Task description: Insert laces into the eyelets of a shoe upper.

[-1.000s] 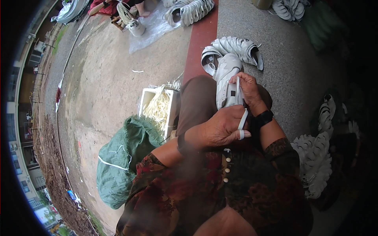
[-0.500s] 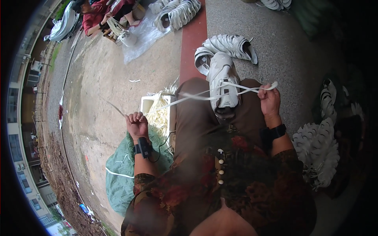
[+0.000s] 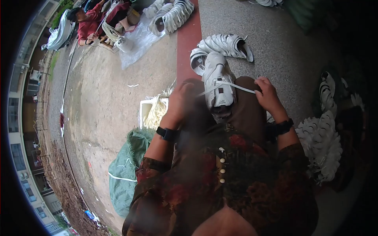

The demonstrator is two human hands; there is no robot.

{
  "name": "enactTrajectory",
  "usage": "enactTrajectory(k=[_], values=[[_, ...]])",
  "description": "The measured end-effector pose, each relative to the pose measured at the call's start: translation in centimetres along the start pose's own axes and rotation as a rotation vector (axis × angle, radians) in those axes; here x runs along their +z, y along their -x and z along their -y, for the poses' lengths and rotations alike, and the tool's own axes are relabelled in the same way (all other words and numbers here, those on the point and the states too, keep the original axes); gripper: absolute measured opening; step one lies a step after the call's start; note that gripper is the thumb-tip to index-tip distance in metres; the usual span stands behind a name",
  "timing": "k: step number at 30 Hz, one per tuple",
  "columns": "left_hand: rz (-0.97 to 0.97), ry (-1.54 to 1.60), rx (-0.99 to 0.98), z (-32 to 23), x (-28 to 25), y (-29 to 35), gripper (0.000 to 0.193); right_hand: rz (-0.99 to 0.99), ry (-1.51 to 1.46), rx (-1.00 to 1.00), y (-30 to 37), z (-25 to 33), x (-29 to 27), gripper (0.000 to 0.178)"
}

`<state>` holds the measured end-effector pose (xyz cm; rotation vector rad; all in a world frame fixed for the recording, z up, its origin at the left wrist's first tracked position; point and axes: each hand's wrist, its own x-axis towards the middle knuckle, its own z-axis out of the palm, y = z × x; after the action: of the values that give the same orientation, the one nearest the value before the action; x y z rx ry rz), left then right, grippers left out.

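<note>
A white shoe upper (image 3: 219,80), toe pointing away from me, rests between my knees. A flat white shoelace (image 3: 242,87) runs across it to both sides. My right hand (image 3: 269,96) is closed on one part of the lace, to the right of the shoe. Left of the shoe, over my knee, my left hand (image 3: 179,103) is closed at the other part of the lace; its fingers are blurred. Beyond the toe, a row of nested white shoe uppers (image 3: 226,46) lies on the ground.
To my left stand a white box (image 3: 146,108) of loose laces (image 3: 158,112) and a green sack (image 3: 128,173). More white uppers (image 3: 321,145) are piled at my right. At the far left, a person (image 3: 92,25) sits by a plastic sheet (image 3: 136,49) and stacked uppers (image 3: 175,17).
My left hand has moved right, from beside the lace box to near the shoe. My right hand has shifted slightly down, and the lace spans a shorter stretch between my hands.
</note>
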<state>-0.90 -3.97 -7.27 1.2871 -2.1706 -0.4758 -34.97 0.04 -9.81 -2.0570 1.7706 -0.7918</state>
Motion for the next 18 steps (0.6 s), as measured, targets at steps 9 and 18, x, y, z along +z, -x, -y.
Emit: enactTrajectory(k=[9, 18], values=[[0.202, -0.185, 0.180, -2.0, 2.9, -3.9, 0.010, 0.167, 0.121, -0.388, -4.6, 3.4, 3.9, 0.028], [0.235, -0.145, -0.106, -3.0, 4.6, -2.8, 0.013, 0.061, -0.093, -0.246, -2.2, 5.2, 5.5, 0.029]])
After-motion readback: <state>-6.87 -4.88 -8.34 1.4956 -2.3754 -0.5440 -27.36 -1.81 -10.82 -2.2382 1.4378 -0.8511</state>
